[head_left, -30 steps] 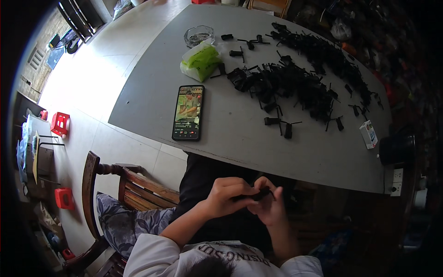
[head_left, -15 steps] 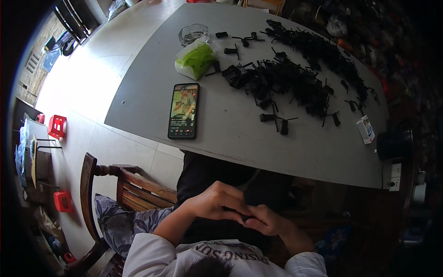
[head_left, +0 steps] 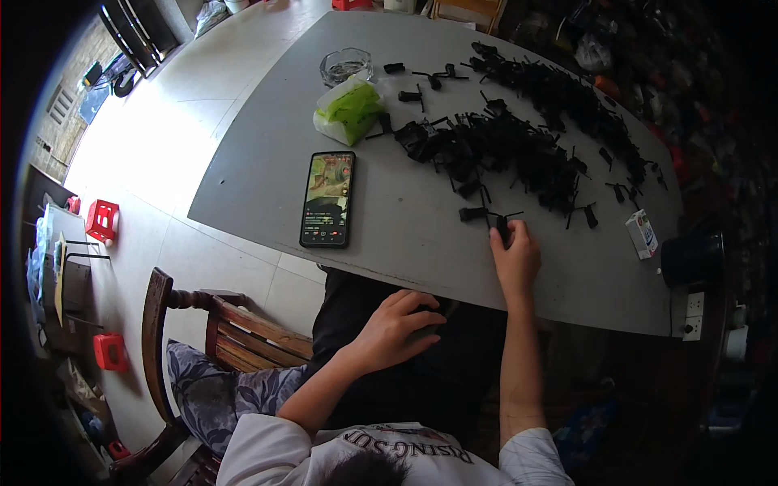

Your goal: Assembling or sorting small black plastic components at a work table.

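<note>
at the table [head_left: 405,235], pinching a part [head_left: 502,224] in right hand [head_left: 516,257], by heaps [head_left: 519,154] finished-or-not unclear, with left hand [head_left: 397,328] half-curled, contents hidden.

Black phone [head_left: 327,199] near a green bag [head_left: 349,111] beside a glass ashtray [head_left: 346,66]

the right hand [head_left: 519,253] reaches forward, its thumb and index finger set opposite each other in a pinch, the other fingers curled in to the right of them. behind those fingers, the right forearm [head_left: 521,368] runs almost straight back. well behind and left of the pinching fingertips, the left hand [head_left: 395,328] hangs with its back upward, fingers bent, thumb apart and nearer the body; the space between is too dark to read. the left forearm [head_left: 324,390] slants back and leftward from its fingers.
</note>
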`<state>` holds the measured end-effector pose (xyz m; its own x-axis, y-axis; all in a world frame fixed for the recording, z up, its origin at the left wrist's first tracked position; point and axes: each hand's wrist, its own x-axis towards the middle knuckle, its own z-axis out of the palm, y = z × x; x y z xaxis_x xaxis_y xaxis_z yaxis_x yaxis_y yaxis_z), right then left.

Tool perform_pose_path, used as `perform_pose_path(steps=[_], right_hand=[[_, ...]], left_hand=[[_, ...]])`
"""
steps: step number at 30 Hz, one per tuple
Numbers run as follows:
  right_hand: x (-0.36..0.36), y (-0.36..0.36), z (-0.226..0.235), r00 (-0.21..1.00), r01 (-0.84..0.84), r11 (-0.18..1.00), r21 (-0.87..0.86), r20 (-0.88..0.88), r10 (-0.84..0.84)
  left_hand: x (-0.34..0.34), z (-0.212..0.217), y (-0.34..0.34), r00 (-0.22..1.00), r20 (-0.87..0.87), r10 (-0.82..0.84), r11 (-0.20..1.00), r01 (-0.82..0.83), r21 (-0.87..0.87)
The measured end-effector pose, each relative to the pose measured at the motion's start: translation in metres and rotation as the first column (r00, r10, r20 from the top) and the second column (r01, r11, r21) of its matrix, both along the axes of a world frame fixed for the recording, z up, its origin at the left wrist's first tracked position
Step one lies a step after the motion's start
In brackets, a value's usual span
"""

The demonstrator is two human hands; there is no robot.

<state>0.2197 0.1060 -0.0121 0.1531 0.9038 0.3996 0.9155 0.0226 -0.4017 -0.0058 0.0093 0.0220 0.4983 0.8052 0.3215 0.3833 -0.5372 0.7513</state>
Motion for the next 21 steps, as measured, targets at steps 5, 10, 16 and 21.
perform_pose_path(steps=[5, 10, 16, 21], right_hand=[[0.014, 0.003, -0.011, 0.827, 0.04, 0.998, -0.05, -0.559, -0.061], [0.015, -0.011, 0.006, 0.398, -0.019, 0.987, -0.16, -0.907, -0.139], [-0.034, -0.08, 0.028, 0.166, -0.366, 0.924, 0.108, -0.97, 0.179], [-0.051, -0.103, 0.031, 0.268, -0.558, 0.814, 0.159, -0.894, 0.358]], left_hand=[[0.0, -0.006, -0.001, 0.993, 0.117, -0.004, 0.98, 0.027, -0.196], [0.006, -0.007, 0.001, 0.97, 0.239, -0.035, 0.959, 0.1, -0.265], [0.013, -0.008, -0.002, 0.834, 0.483, 0.266, 0.701, 0.176, -0.691], [0.012, -0.017, -0.003, 0.526, 0.725, 0.444, 0.579, 0.45, -0.68]])
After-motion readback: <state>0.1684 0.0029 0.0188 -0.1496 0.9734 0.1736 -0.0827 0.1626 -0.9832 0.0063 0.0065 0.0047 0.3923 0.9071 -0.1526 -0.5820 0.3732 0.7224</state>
